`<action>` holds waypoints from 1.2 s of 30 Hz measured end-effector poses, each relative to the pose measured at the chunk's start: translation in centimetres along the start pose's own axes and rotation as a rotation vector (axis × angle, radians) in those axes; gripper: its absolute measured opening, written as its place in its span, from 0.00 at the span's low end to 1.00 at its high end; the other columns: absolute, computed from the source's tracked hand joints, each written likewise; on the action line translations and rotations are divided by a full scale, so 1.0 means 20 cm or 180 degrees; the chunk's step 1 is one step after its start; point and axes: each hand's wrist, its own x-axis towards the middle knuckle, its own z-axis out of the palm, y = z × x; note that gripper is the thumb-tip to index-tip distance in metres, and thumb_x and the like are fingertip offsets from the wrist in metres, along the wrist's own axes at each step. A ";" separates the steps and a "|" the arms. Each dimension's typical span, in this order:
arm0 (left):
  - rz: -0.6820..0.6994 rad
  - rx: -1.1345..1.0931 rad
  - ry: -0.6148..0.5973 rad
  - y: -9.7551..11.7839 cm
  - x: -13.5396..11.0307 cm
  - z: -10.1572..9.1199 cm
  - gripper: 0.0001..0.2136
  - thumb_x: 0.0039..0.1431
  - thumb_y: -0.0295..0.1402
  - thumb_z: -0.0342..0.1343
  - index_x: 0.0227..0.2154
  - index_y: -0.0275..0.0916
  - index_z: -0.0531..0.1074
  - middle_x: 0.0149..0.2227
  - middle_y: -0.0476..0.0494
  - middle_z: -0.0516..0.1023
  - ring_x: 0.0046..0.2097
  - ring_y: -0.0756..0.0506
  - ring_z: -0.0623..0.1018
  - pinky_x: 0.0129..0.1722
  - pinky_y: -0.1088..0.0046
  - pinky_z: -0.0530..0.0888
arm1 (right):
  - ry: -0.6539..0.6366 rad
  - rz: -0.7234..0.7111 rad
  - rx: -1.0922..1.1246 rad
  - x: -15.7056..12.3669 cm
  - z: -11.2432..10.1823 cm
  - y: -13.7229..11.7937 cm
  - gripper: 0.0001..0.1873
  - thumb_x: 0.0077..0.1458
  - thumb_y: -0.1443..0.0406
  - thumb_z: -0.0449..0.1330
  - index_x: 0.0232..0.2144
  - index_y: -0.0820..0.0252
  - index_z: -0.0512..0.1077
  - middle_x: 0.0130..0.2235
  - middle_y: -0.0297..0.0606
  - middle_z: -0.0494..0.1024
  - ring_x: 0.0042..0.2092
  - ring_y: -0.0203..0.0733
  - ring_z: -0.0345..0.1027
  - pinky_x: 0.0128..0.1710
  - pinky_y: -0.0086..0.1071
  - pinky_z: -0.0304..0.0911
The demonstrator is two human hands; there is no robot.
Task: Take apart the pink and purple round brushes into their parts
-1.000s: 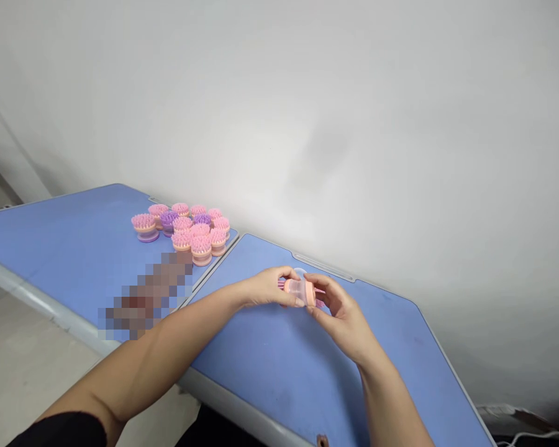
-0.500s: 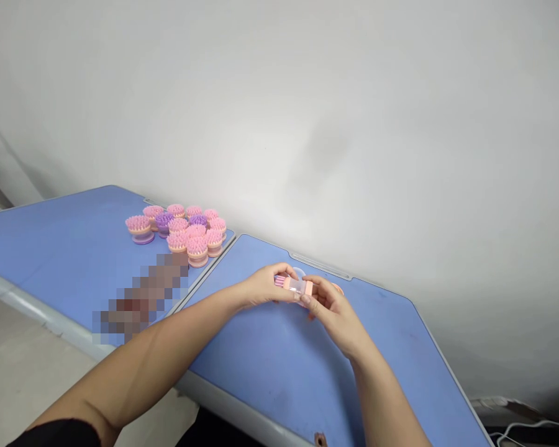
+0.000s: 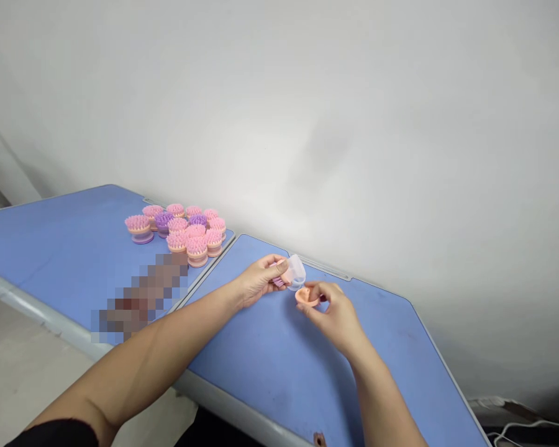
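Note:
My left hand (image 3: 257, 280) is closed round a small brush body with pink bristles and a clear plastic cup (image 3: 296, 271) that sticks out to the right. Just to its right, my right hand (image 3: 331, 311) pinches a round orange cap (image 3: 307, 295), held apart from the clear cup. Both hands hover over the right-hand blue table (image 3: 279, 360), near its far edge by the wall.
A cluster of several pink and purple brushes (image 3: 181, 231) stands bristles-up on the left blue table (image 3: 60, 242), at its far right corner. A blurred patch (image 3: 142, 292) lies in front of them. A white wall rises behind both tables.
The orange cap has come off the clear cup: my right hand drew it down and to the right while my left hand lifted the brush body slightly up and left.

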 end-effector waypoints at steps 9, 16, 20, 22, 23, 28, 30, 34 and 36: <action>-0.0017 -0.0254 0.0020 -0.01 0.01 0.00 0.26 0.43 0.50 0.71 0.36 0.37 0.69 0.28 0.49 0.74 0.32 0.50 0.77 0.31 0.78 0.71 | -0.0214 -0.0314 -0.1607 0.00 0.13 0.04 0.17 0.46 0.68 0.66 0.21 0.54 0.59 0.30 0.38 0.74 0.37 0.48 0.65 0.36 0.37 0.58; 0.0176 0.0535 0.0055 -0.03 0.01 -0.01 0.28 0.46 0.53 0.67 0.43 0.36 0.71 0.31 0.48 0.74 0.31 0.50 0.74 0.35 0.73 0.72 | -0.0100 -0.0154 -0.1075 0.01 0.07 0.05 0.16 0.49 0.64 0.65 0.18 0.55 0.60 0.27 0.37 0.73 0.36 0.48 0.66 0.37 0.38 0.59; 0.1107 0.2306 0.0473 -0.02 0.00 0.00 0.22 0.46 0.43 0.69 0.42 0.39 0.75 0.42 0.44 0.76 0.45 0.43 0.75 0.47 0.68 0.71 | 0.0227 0.0437 0.0200 0.01 0.00 0.03 0.21 0.62 0.48 0.48 0.28 0.55 0.68 0.33 0.40 0.76 0.34 0.45 0.69 0.34 0.38 0.63; 0.1501 0.3082 0.0320 -0.03 -0.02 0.01 0.22 0.45 0.40 0.70 0.44 0.41 0.76 0.46 0.42 0.75 0.49 0.41 0.74 0.51 0.68 0.69 | 0.0144 0.0725 0.1161 0.00 0.00 0.01 0.27 0.61 0.42 0.45 0.39 0.56 0.69 0.36 0.41 0.77 0.33 0.45 0.71 0.31 0.37 0.65; 0.1609 0.3337 0.0142 -0.04 -0.03 0.01 0.23 0.46 0.40 0.70 0.46 0.42 0.75 0.47 0.42 0.75 0.50 0.40 0.74 0.51 0.68 0.70 | 0.0027 0.0845 0.1573 0.00 0.02 0.00 0.29 0.60 0.40 0.46 0.42 0.56 0.69 0.35 0.41 0.77 0.32 0.44 0.71 0.30 0.37 0.65; 0.1974 0.4009 -0.0457 -0.09 -0.06 0.03 0.26 0.52 0.45 0.66 0.52 0.43 0.72 0.50 0.39 0.74 0.51 0.39 0.75 0.51 0.65 0.71 | -0.0139 0.1167 0.2185 -0.02 0.13 -0.05 0.30 0.56 0.37 0.49 0.29 0.56 0.66 0.20 0.32 0.68 0.23 0.37 0.61 0.22 0.30 0.56; 0.2122 0.4140 -0.0542 -0.09 -0.06 0.03 0.28 0.53 0.47 0.65 0.54 0.43 0.70 0.51 0.38 0.73 0.51 0.38 0.75 0.51 0.63 0.72 | 0.0019 0.1287 0.2256 -0.02 0.16 -0.06 0.32 0.55 0.36 0.49 0.23 0.56 0.63 0.17 0.30 0.63 0.20 0.34 0.54 0.20 0.29 0.50; 0.2328 0.4169 -0.0826 -0.08 -0.06 0.02 0.24 0.62 0.43 0.56 0.59 0.42 0.64 0.55 0.35 0.70 0.55 0.39 0.72 0.53 0.61 0.72 | 0.0120 0.1375 0.2353 -0.02 0.16 -0.07 0.34 0.55 0.35 0.46 0.19 0.57 0.62 0.16 0.30 0.60 0.19 0.33 0.50 0.19 0.29 0.44; 0.2363 0.4066 -0.0938 -0.08 -0.06 0.02 0.20 0.65 0.42 0.51 0.57 0.40 0.65 0.54 0.34 0.70 0.54 0.39 0.73 0.52 0.61 0.72 | 0.0102 0.1345 0.2338 -0.02 0.15 -0.08 0.34 0.56 0.35 0.44 0.18 0.56 0.60 0.15 0.29 0.59 0.19 0.33 0.49 0.20 0.30 0.44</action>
